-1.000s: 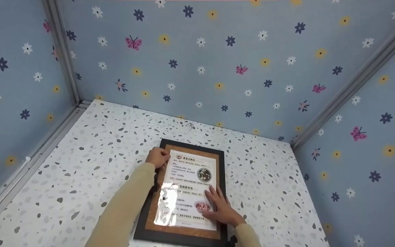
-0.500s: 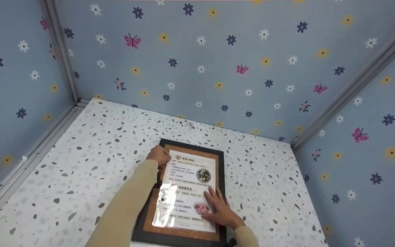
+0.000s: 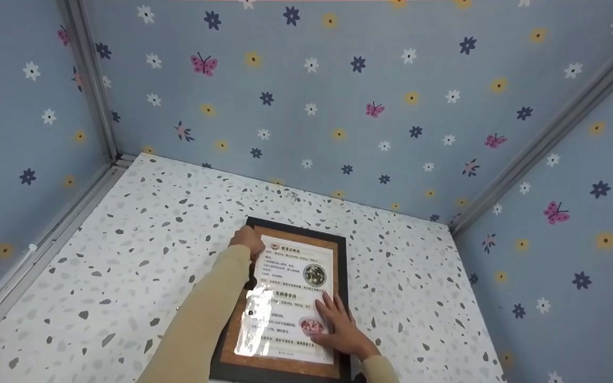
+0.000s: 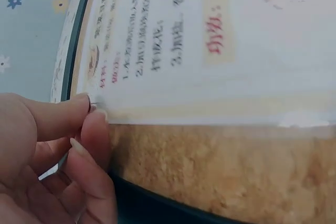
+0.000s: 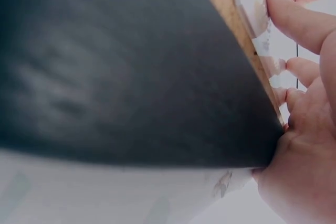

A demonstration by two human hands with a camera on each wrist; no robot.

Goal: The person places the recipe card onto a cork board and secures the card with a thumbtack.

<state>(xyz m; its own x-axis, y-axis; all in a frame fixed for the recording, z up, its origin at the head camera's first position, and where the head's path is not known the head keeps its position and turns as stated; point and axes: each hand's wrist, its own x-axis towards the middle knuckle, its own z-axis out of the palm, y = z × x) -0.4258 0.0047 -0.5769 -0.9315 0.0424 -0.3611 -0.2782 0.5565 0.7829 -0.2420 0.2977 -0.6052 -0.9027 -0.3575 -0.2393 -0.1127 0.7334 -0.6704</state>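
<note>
A cork board (image 3: 342, 276) with a black frame lies on the speckled table, bearing a laminated sheet (image 3: 285, 348) of printed text and two round food pictures. My left hand (image 3: 248, 242) is at the sheet's upper left corner. In the left wrist view, its thumb and forefinger pinch a small thumbtack (image 4: 94, 105), mostly hidden by the fingertips, against that corner; bare cork shows beside it. My right hand (image 3: 341, 327) rests on the sheet's lower right side with fingers spread, its palm over the frame's edge. The right wrist view shows this hand (image 5: 310, 129) beside the blurred black frame.
The white table (image 3: 168, 213) with grey flecks surrounds the board. Blue flower-patterned walls (image 3: 306, 96) enclose it at the back and both sides, with grey metal strips (image 3: 93, 90) at the corners. Glare whitens the sheet's lower left part.
My left hand has rolled over slightly at the corner, so more of its back shows and the fingertips are hidden. My right hand keeps its place on the sheet.
</note>
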